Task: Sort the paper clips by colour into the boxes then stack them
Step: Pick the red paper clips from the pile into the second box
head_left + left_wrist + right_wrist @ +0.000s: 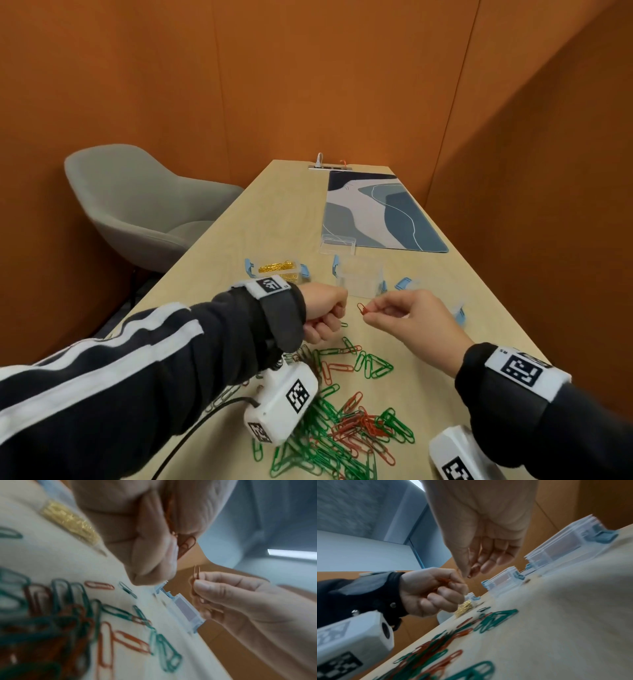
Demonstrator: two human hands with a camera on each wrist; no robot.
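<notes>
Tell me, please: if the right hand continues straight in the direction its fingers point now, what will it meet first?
Probably the left hand. The right hand pinches a red paper clip that points at it across a small gap; depth is uncertain.

Three clear boxes (360, 281) with blue clips stand beyond the pile of paper clips (346, 421); one holds gold clips (276, 266). The pile's red and green clips are too many and tangled to count.

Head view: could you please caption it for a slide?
Right hand pinches a red clip beside the left hand, above mixed clips.
</notes>
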